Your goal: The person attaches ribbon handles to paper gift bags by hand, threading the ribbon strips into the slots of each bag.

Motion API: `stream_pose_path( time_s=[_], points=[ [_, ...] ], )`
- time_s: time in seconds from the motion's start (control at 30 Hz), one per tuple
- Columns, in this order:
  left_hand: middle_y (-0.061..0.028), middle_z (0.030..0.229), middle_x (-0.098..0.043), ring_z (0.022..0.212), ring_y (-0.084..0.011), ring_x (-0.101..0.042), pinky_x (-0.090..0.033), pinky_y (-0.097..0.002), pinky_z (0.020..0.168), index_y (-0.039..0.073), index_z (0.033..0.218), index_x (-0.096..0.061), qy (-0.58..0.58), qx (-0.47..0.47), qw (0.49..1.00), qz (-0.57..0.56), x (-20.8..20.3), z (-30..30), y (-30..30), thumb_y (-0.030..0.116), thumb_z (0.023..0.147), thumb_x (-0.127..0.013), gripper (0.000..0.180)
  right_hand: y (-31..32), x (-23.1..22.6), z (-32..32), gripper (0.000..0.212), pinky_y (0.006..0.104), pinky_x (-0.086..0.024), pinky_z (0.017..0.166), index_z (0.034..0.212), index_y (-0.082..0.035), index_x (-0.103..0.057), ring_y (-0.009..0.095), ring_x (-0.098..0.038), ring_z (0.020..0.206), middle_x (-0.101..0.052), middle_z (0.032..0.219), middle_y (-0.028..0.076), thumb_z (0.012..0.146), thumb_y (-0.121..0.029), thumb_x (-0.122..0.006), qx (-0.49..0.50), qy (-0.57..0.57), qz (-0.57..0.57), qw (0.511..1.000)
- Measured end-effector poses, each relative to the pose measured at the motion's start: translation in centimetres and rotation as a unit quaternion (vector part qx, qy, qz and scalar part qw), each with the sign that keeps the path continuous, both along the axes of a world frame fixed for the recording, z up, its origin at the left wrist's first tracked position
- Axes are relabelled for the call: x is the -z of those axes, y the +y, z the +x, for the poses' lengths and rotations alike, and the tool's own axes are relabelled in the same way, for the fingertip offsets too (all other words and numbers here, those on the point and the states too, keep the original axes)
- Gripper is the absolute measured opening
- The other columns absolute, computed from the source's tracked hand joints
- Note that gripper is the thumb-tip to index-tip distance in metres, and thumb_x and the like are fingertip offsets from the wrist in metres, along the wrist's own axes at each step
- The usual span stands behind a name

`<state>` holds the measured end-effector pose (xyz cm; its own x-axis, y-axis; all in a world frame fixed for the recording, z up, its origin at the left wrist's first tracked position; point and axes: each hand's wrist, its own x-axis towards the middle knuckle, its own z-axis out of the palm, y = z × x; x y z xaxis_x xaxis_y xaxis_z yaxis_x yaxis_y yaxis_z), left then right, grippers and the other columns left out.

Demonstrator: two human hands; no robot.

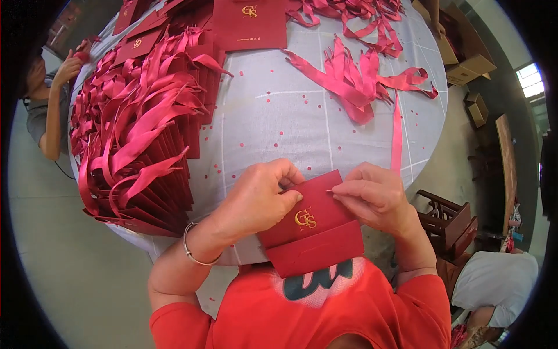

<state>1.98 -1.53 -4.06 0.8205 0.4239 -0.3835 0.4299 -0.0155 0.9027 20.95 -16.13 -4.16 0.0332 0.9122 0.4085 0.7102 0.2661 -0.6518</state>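
A dark red paper bag (322, 203) with a gold emblem lies flat near my body at the table edge, its bottom part folded over. My left hand (256, 200) is closed on the bag's upper left side, thumb on the front. At its upper right, my right hand (372, 195) makes a pinch; a tiny red tip pokes out between thumb and forefinger, probably a ribbon end. A pink-red ribbon (397, 136) runs over the table down behind the right hand; whether it joins that tip is hidden.
Dense rows of red bags with ribbon handles (142, 139) cover the table's left side. Loose ribbons (354, 78) and a flat red bag (250, 26) lie farther off. Red paper dots are scattered about. Cartons (471, 64) and a wooden chair (444, 221) stand right; a person (49, 104) works at far left.
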Motion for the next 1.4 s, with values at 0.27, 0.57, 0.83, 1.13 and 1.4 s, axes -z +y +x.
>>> stream_pose_path(
  time_s=[0.27,0.57,0.83,1.13,1.4],
  points=[
    [-0.0075,0.093,-0.067,0.085,-0.011,-0.064,-0.053,-0.0238,0.073,-0.006,0.103,-0.062,-0.013,0.006,0.995,-0.103,0.2,0.0,0.2,-0.008,0.084,-0.06,0.018,1.2,-0.4,-0.5,0.02,0.0322,-0.048,0.053,0.088,-0.006,-0.069,0.022,-0.062,0.065,-0.062,0.073,0.006,0.07,0.001,-0.076,-0.055,-0.063,-0.004,0.996],
    [-0.0087,0.103,-0.066,0.091,-0.0112,-0.063,-0.051,-0.0244,0.081,-0.007,0.109,-0.062,-0.017,0.013,0.975,-0.221,0.2,-0.1,1.2,-0.012,0.084,-0.05,0.029,0.9,-1.0,-0.4,0.017,0.0333,-0.05,0.056,0.086,-0.006,-0.068,0.023,-0.063,0.067,-0.062,0.077,0.006,0.071,-0.001,-0.075,-0.087,-0.097,-0.07,0.989],
    [-0.0083,0.102,-0.066,0.089,-0.0103,-0.063,-0.051,-0.0238,0.079,-0.006,0.108,-0.063,-0.012,0.007,0.978,-0.206,0.1,0.0,1.0,-0.011,0.084,-0.053,0.027,0.6,-0.6,-0.3,0.018,0.0328,-0.05,0.055,0.086,-0.004,-0.068,0.024,-0.063,0.066,-0.062,0.076,0.008,0.071,0.001,-0.076,-0.086,-0.048,-0.064,0.993],
    [-0.0057,0.094,-0.066,0.084,-0.0089,-0.062,-0.052,-0.0237,0.077,-0.003,0.1,-0.063,-0.014,-0.008,0.987,-0.162,0.5,0.2,0.5,-0.006,0.085,-0.06,0.015,0.8,-0.3,-0.5,0.018,0.0313,-0.049,0.054,0.084,-0.003,-0.066,0.023,-0.063,0.066,-0.062,0.074,0.008,0.07,0.002,-0.076,-0.049,-0.009,-0.046,0.998],
    [-0.0041,0.091,-0.067,0.082,-0.0077,-0.062,-0.052,-0.0224,0.073,-0.002,0.097,-0.064,-0.038,-0.011,0.985,-0.169,0.7,0.0,0.5,-0.008,0.085,-0.061,0.014,0.5,-0.6,-0.5,0.013,0.0323,-0.05,0.053,0.082,-0.005,-0.066,0.023,-0.063,0.064,-0.062,0.078,0.007,0.072,-0.003,-0.074,-0.011,-0.027,-0.039,0.999]
  ],
)
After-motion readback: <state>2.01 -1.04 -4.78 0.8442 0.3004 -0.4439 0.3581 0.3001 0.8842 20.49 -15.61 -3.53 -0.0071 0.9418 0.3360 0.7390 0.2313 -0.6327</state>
